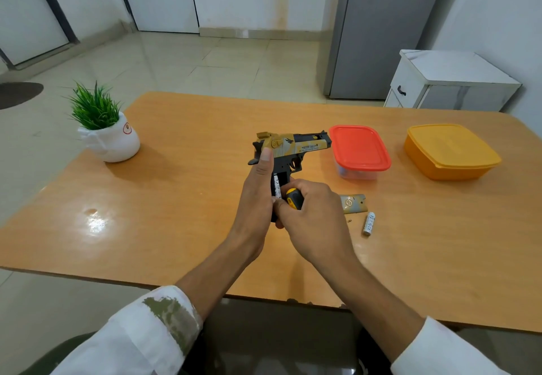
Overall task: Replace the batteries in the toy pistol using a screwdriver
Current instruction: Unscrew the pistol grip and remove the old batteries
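Observation:
The toy pistol (293, 147), gold and black, is held upright above the table with its barrel pointing right. My left hand (258, 195) grips its handle from the left, thumb up along the back. The grip's side is uncovered and a white battery (276, 188) shows inside it. My right hand (311, 216) holds a screwdriver with a yellow and black handle (294, 198) and its fingers touch the bottom of the grip. The removed grip cover (353, 203) lies on the table to the right, with a loose white battery (369, 224) and a tiny screw (349, 220) beside it.
On the wooden table (176, 198) stand a clear box with a red lid (360, 148), an orange lidded box (450, 150) at the right, and a potted green plant (107, 131) at the left. A white cabinet (451, 85) stands behind the table.

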